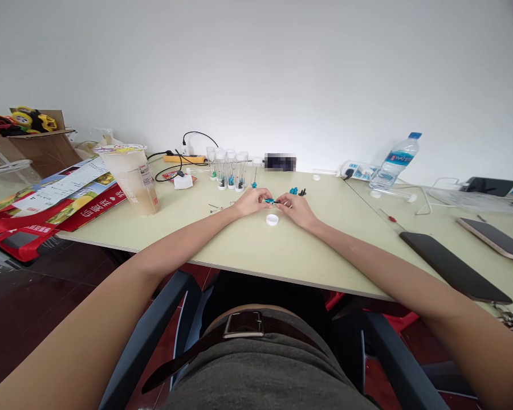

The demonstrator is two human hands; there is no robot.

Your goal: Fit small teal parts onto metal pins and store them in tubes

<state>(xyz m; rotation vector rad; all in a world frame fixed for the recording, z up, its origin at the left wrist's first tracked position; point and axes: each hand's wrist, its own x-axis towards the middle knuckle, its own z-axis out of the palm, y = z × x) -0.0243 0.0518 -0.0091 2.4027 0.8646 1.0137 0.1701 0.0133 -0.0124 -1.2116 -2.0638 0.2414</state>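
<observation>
Item: pale-green laminate table (239, 250), plain white wall (282, 68) behind. My L hand (252, 201) & R hand (298, 208): both grips pinched on small blue part (269, 201); white round cap (272, 220) just beside.

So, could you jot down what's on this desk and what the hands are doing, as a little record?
Setting: pale table against a white wall
Hands: left hand and right hand meet, both pinching a small blue part
Just before the hands: white cap lying on the table
Behind the hands: row of clear tubes; loose blue pieces
Left side: tall drink cup
Right side: water bottle, dark phone
</observation>
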